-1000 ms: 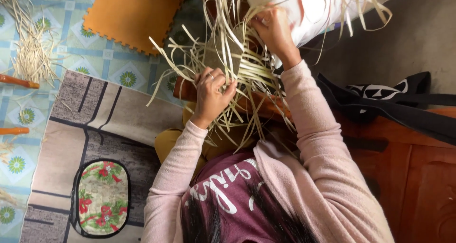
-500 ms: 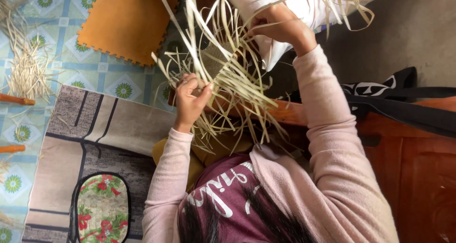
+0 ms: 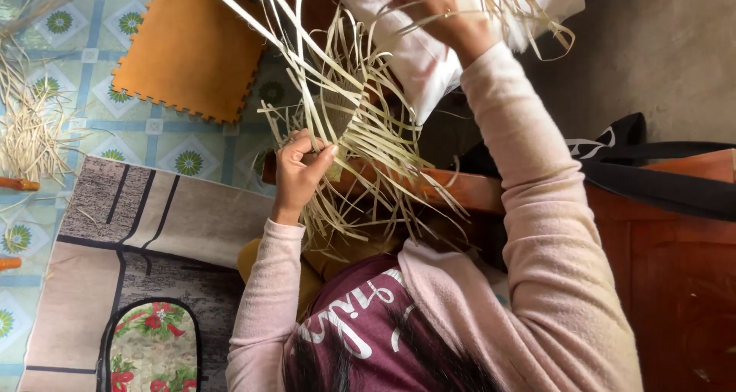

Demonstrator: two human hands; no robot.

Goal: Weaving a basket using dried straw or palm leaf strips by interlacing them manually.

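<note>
Your left hand (image 3: 300,166) is closed tight around the pale straw-coloured bundle of flat split strips (image 3: 360,143), pinching it at the woven knot where the strips cross, just above the brown wooden bar (image 3: 452,189) in front of your lap. Your right hand (image 3: 441,9) is up near the top edge of the view, fingers closed on a few loose strip ends w/ the white cloth bag (image 3: 429,62) right behind it; exact grip is partly cut off by the frame edge.

Handling, as a judgement: the strips look v. light, thin and springy. They fan out in all directions and hold a curve, so stiff along the length but easy to kink or split if you fold them sharp. Smooth face, prob. a bit slippery, so one strip can slide out of a loose pinch. Edges may be sharp-ish.

Where to hold: keep the pinch at the crossing point, where many strips overlap, since that's the only part w/ any body. Take single strips near the base, not at the tips, which whip about and tangle.

Around you: orange foam puzzle-edge mat (image 3: 192,51) on the blue-and-white patterned tile floor (image 3: 165,143), another loose heap of pale strips (image 3: 31,131) at far left, a grey-and-beige striped rug (image 3: 146,223) below your left arm, an oval floral cushion w/ black trim (image 3: 149,350) at bottom left. Black fabric straps (image 3: 659,181) lie on the reddish-brown wooden cabinet (image 3: 682,277) at your right.
</note>
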